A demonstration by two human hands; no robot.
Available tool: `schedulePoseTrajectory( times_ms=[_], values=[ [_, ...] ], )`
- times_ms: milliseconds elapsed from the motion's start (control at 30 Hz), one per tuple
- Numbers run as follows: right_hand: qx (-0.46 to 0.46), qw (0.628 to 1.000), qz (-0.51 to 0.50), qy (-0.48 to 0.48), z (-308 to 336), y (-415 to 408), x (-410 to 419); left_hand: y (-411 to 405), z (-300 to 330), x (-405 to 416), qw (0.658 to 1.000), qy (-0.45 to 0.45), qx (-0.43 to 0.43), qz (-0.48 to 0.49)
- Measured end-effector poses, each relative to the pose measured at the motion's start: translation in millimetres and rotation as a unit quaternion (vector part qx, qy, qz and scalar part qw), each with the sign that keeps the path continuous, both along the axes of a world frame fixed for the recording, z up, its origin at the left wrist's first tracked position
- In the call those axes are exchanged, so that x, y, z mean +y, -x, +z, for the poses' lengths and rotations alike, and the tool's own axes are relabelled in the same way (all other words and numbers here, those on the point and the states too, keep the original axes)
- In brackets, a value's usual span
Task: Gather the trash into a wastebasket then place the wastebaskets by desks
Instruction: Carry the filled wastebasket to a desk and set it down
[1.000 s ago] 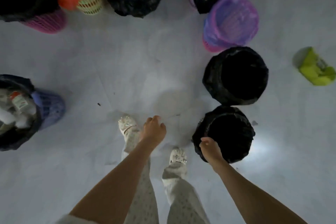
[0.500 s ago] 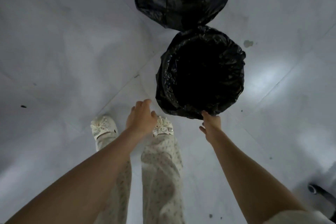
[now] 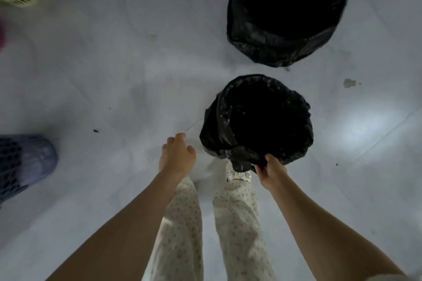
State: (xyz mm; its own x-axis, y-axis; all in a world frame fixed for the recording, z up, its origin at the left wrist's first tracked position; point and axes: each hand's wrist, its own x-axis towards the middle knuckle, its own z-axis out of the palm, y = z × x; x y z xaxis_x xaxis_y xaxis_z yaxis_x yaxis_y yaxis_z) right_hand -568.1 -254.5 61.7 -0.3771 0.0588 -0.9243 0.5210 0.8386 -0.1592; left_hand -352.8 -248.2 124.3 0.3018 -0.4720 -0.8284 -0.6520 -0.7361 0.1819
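Right hand (image 3: pixel 270 172) pinches the near rim of a black-bagged wastebasket (image 3: pixel 255 118), likely light with slippery liner; left hand (image 3: pixel 177 155) beside it, loosely curled, empty.

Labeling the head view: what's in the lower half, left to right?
Blue mesh basket → left hand, holding nothing → small black-lined wastebasket → right hand, gripping that wastebasket's bag at the near rim.
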Motion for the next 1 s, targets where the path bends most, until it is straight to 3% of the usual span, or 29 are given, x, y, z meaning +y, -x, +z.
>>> schedulePoseTrajectory(
  times_ms=[100,300,500,700,800,1000],
  values=[
    [0.001,0.99,0.138,-0.001,36.6,-47.8,1.7,-42.2,45.4,-2.7,0.996,0.046,0.008,0.071],
    [-0.014,0.92,0.389,0.041,115.3,-192.6,-3.1,-152.8,120.0,41.1,0.975,0.094,0.01,0.201],
    [-0.022,0.877,0.476,0.068,161.4,-352.2,19.5,-292.3,154.5,150.1,0.918,0.066,-0.026,0.39],
    [-0.027,0.87,0.486,0.075,173.1,-476.0,58.5,-372.9,156.5,255.2,0.885,0.021,-0.063,0.461],
    [-0.015,0.863,0.499,0.08,163.4,-522.2,69.8,-394.2,142.7,279.4,0.83,0.017,-0.049,0.556],
    [0.01,0.845,0.532,0.059,122.2,-577.2,63.2,-422.5,96.2,281.8,0.641,0.016,0.032,0.767]
  ],
)
